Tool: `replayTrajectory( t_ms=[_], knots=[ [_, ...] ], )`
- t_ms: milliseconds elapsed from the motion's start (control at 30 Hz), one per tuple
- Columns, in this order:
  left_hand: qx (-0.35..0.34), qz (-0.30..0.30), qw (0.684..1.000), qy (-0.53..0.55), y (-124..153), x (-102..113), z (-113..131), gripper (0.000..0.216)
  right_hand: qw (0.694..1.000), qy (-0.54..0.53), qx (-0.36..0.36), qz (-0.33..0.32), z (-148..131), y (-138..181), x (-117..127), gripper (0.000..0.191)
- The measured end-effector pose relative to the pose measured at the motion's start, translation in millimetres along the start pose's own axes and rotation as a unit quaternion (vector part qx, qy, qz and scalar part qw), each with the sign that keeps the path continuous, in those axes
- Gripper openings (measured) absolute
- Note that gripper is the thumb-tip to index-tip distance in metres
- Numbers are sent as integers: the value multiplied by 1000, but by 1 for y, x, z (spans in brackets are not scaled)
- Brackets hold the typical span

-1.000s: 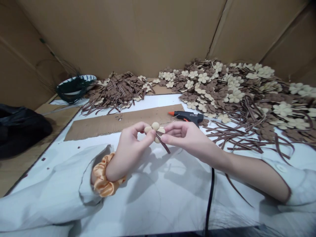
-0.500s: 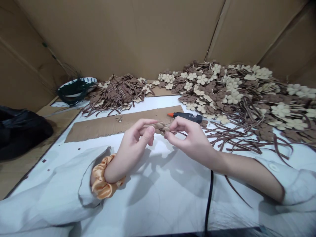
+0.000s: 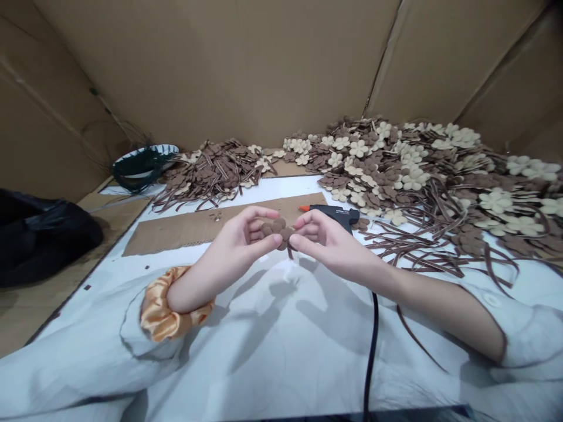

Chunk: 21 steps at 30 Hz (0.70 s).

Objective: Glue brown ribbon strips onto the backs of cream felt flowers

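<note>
Between your left hand and right hand, both nearly closed, you pinch a brown flower, its ribbon pointing toward you

Brown cardboard-like wall stands behind white surface; dark seam runs down wall, right of middle; soft shadows cross surface.

I see the left hand and right hand nearly meeting, thumb tips facing each other, fingers bent, both forearms slanting inward from either side.
</note>
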<state>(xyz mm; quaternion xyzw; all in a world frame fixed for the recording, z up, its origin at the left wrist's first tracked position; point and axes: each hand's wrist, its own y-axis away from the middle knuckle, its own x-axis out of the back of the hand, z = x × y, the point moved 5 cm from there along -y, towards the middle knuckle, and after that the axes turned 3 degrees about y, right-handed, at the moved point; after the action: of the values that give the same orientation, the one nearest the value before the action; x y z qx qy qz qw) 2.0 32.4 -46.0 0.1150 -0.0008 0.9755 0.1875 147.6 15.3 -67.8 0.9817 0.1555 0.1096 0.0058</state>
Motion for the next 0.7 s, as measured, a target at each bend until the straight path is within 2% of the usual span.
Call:
replayTrajectory(
  t_ms=[133,233,333,467,533,600,667,700],
  knots=[
    [31,-45,998,-32,-3,2,-2,23,998,-2,-13,-54,0,-4,-3,25],
    [33,-51,997,-40,-4,4,-1,20,999,-17,-13,-46,-1,-5,-1,23],
    [34,-37,999,-9,-5,5,-1,22,998,-39,-34,-38,2,-6,-1,16],
    [31,11,999,11,-7,9,2,27,997,-33,-56,-33,4,-6,-2,7],
    [27,29,999,6,-10,15,5,28,999,7,-42,-27,2,-5,1,7],
    [28,50,998,-14,-13,23,8,30,996,93,-4,-16,-5,-1,8,10],
    [24,83,995,-47,-18,36,11,33,973,228,28,1,-11,6,17,17],
    [18,101,993,-64,-21,44,12,33,950,312,20,11,-11,11,23,19]
  ],
)
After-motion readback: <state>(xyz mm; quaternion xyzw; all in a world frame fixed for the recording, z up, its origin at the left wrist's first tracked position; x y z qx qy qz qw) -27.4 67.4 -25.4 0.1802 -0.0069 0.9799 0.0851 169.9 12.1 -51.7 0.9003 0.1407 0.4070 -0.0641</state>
